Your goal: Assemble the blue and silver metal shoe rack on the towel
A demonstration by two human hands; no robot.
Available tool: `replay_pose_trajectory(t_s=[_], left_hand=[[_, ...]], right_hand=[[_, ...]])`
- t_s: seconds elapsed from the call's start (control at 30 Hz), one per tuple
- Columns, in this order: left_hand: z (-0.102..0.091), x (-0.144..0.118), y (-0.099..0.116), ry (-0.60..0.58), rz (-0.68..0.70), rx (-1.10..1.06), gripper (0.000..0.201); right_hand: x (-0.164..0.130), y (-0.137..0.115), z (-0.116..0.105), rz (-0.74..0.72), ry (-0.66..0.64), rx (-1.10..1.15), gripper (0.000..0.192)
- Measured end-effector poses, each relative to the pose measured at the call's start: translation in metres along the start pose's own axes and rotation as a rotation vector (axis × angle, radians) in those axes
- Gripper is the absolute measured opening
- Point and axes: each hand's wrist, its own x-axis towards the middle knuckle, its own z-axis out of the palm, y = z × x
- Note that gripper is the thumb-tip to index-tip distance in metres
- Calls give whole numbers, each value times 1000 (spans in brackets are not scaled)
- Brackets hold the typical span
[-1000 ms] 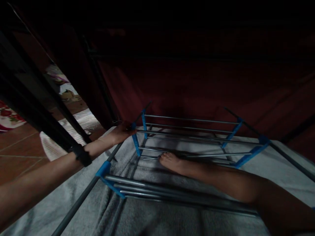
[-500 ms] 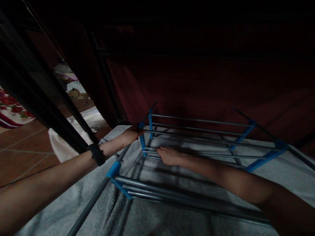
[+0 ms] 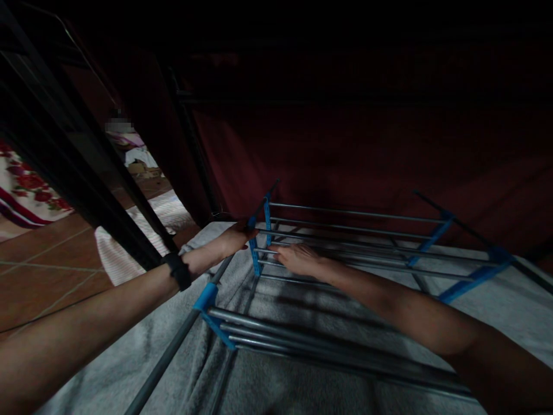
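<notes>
Pointing left, a rod (image 3: 264,250) lies crosswise in curled right fingers (image 3: 283,252), left fingers (image 3: 247,233) clasping a bracket (image 3: 256,264)

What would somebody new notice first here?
Probably the metal rack, its blue end pieces bright against the grey blanket below. Next, the left hand and right hand, close together at the rack's end on the picture's left. Behind is a dark red backdrop.

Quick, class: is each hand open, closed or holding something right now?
Left hand: closed, holding a blue connector at its top.
Right hand: closed, holding a metal rod near its left end.
</notes>
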Motion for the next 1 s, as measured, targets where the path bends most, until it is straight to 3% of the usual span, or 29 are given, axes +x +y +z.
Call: replay_pose_trajectory(t_s=[0.1,0.3,0.5,0.63,0.8,1.0], left_hand=[[1,-1,0,-8,-14,-25,70],[2,-1,-2,-15,-22,-78,71],[1,-1,-4,-19,-6,-68,59],[1,-3,0,-11,-22,-50,57],[3,-7,8,-25,-23,-48,62],[1,-3,0,-36,-11,-32,60]], right_hand=[[2,-1,-2,9,12,-5,44],[26,-17,3,-114,65,18,37],[50,-37,11,18,107,22,34],[55,-31,16,-41,116,6,29],[63,-22,25,-57,94,145,24],[71,-23,30,-39,90,216,17]])
